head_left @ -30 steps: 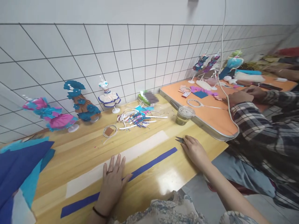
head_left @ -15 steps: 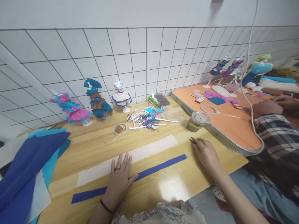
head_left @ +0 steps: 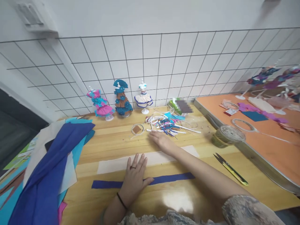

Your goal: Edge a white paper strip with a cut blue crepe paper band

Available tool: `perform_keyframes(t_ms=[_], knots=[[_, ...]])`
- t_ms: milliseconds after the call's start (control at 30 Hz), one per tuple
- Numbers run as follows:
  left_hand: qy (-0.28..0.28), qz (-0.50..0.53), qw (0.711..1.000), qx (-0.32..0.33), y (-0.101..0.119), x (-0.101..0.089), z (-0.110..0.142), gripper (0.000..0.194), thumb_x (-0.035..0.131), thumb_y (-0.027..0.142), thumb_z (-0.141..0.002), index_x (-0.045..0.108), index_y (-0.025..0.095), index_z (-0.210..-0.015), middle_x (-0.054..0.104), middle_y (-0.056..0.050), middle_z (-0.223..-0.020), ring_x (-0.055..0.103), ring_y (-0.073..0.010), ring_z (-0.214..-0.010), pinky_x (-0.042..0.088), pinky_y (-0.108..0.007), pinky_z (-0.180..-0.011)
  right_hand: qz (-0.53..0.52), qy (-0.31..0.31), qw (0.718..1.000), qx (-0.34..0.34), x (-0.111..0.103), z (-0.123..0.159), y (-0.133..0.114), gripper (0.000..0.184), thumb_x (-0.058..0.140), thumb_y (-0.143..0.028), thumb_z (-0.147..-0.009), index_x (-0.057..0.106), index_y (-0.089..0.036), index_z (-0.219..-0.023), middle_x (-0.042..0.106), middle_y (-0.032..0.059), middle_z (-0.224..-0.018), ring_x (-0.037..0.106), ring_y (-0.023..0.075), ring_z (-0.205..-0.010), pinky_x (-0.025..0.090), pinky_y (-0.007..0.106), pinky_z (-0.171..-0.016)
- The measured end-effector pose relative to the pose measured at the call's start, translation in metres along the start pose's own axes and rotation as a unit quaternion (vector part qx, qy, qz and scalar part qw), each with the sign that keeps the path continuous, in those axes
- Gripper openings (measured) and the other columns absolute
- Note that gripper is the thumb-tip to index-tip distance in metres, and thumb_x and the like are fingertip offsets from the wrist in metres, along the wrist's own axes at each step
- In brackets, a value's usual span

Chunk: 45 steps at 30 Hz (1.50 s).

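The left hand (head_left: pixel 134 179) is lying flat with its fingers spread wide, the fingertips pressing on a white strip (head_left: pixel 154 158) and the thumb and palm covering part of a dark blue strip (head_left: pixel 168 179). Both strips are lying lengthwise across the wooden table (head_left: pixel 112 145), the blue one nearer the person and the white one just beyond it, a narrow band of wood showing between. The right hand (head_left: pixel 161 140) is hovering or resting at the near edge of a heap of scraps (head_left: pixel 167 125), its fingers close together and pointing left — whether they are gripping anything, one cannot tell. Its forearm is passing over the right part of the white strip.

Just left of those fingertips, a pale ring (head_left: pixel 137 129) is encircling a small brown square. To the right of the forearm, yellow-handled snips (head_left: pixel 231 170) are lying on the wood, blades pointing away, with a lidded tub (head_left: pixel 227 136) sitting beyond them against the edge of an orange tabletop (head_left: pixel 267 150). On the left, a dark blue cloth (head_left: pixel 47 170) is draping over light blue and whitish pieces. Farther back, three small dressed figures — pink-and-blue (head_left: pixel 100 104), brown-and-teal (head_left: pixel 123 101), white (head_left: pixel 142 100) — are standing near the tiled wall (head_left: pixel 168 68).
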<state>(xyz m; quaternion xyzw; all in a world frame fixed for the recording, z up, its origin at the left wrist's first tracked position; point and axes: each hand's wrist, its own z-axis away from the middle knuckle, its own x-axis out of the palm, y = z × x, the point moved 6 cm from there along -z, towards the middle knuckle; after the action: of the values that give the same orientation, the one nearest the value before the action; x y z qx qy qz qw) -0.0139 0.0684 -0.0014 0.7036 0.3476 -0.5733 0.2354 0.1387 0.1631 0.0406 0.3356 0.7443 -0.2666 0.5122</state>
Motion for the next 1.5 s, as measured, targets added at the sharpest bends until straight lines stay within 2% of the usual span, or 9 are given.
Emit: perform_keyframes(t_ms=[167, 367, 667, 900, 1033, 1167, 1233, 1300, 1500], knots=[[-0.004, 0.021, 0.999, -0.023, -0.001, -0.003, 0.001, 0.073, 0.032, 0.067, -0.079, 0.037, 0.019, -0.134, 0.038, -0.007, -0.140, 0.025, -0.0266, -0.132, 0.025, -0.049, -0.105, 0.029, -0.021, 0.999, -0.013, 0.026, -0.054, -0.012, 0.027, 0.038, -0.019, -0.091, 0.058, -0.014, -0.109, 0.061, 0.0114, -0.104, 0.047, 0.0214, -0.100, 0.037, 0.036, -0.084], [-0.021, 0.050, 0.998, -0.028, -0.002, -0.008, 0.001, 0.073, 0.033, 0.067, -0.079, 0.038, 0.020, -0.134, 0.036, -0.008, -0.141, 0.024, -0.0281, -0.132, 0.025, -0.051, -0.105, 0.053, -0.031, 0.998, -0.002, 0.042, -0.076, -0.010, 0.025, 0.038, -0.018, -0.090, 0.063, -0.013, -0.088, 0.059, 0.0120, -0.087, 0.044, 0.0222, -0.089, 0.031, 0.037, -0.077], [-0.024, 0.090, 0.995, -0.038, -0.001, -0.013, 0.001, 0.072, 0.031, 0.067, -0.080, 0.039, 0.019, -0.133, 0.035, -0.008, -0.142, 0.023, -0.0292, -0.133, 0.022, -0.051, -0.106, 0.049, 0.016, 0.999, -0.005, 0.012, -0.076, -0.005, 0.032, 0.033, -0.025, -0.094, 0.060, -0.020, -0.110, 0.060, 0.0085, -0.095, 0.041, 0.0224, -0.091, 0.027, 0.035, -0.077], [-0.015, 0.134, 0.990, -0.048, -0.005, -0.017, 0.004, 0.070, 0.034, 0.064, -0.081, 0.035, 0.019, -0.135, 0.031, -0.009, -0.144, 0.019, -0.0298, -0.134, 0.021, -0.052, -0.106, 0.022, 0.066, 0.997, 0.024, -0.010, -0.071, -0.010, 0.032, 0.036, -0.032, -0.093, 0.063, -0.017, -0.096, 0.064, 0.0090, -0.094, 0.047, 0.0221, -0.093, 0.030, 0.035, -0.079], [0.083, 0.198, 0.971, -0.109, -0.021, -0.037, 0.000, 0.054, 0.045, 0.054, -0.082, 0.049, 0.017, -0.122, 0.048, -0.011, -0.131, 0.034, -0.0272, -0.127, 0.031, -0.048, -0.103, 0.016, 0.088, 0.996, -0.004, -0.034, -0.048, -0.031, 0.029, 0.034, -0.028, -0.094, 0.062, -0.017, -0.095, 0.066, 0.0080, -0.091, 0.052, 0.0186, -0.089, 0.029, 0.036, -0.087], [0.281, 0.251, 0.895, -0.239, -0.053, -0.062, 0.010, 0.031, 0.057, 0.038, -0.080, 0.055, 0.018, -0.103, 0.062, -0.009, -0.099, 0.054, -0.0219, -0.102, 0.044, -0.040, -0.089, 0.036, 0.120, 0.992, -0.034, -0.054, -0.016, -0.053, 0.021, 0.039, -0.020, -0.092, 0.060, -0.018, -0.096, 0.066, 0.0054, -0.088, 0.055, 0.0155, -0.085, 0.027, 0.039, -0.095], [0.336, 0.268, 0.864, -0.261, -0.063, -0.069, 0.015, 0.028, 0.062, 0.033, -0.077, 0.054, 0.018, -0.100, 0.062, -0.007, -0.094, 0.056, -0.0205, -0.096, 0.044, -0.039, -0.086, 0.045, 0.131, 0.989, -0.045, -0.060, -0.002, -0.063, 0.019, 0.042, -0.015, -0.090, 0.059, -0.018, -0.098, 0.066, 0.0044, -0.087, 0.055, 0.0149, -0.087, 0.028, 0.039, -0.096], [0.349, 0.284, 0.858, -0.247, -0.067, -0.075, 0.016, 0.027, 0.064, 0.030, -0.076, 0.054, 0.019, -0.099, 0.062, -0.006, -0.093, 0.056, -0.0197, -0.094, 0.044, -0.039, -0.086, 0.049, 0.132, 0.989, -0.052, -0.064, 0.010, -0.071, 0.019, 0.044, -0.012, -0.088, 0.058, -0.017, -0.100, 0.066, 0.0043, -0.087, 0.055, 0.0149, -0.089, 0.028, 0.040, -0.097], [0.339, 0.290, 0.878, -0.172, -0.061, -0.085, 0.012, 0.020, 0.064, 0.026, -0.077, 0.057, 0.019, -0.095, 0.065, -0.005, -0.089, 0.056, -0.0192, -0.092, 0.043, -0.037, -0.084, 0.051, 0.125, 0.990, -0.039, -0.063, 0.028, -0.081, 0.021, 0.046, -0.012, -0.087, 0.058, -0.017, -0.103, 0.066, 0.0052, -0.092, 0.054, 0.0159, -0.092, 0.028, 0.041, -0.098]])
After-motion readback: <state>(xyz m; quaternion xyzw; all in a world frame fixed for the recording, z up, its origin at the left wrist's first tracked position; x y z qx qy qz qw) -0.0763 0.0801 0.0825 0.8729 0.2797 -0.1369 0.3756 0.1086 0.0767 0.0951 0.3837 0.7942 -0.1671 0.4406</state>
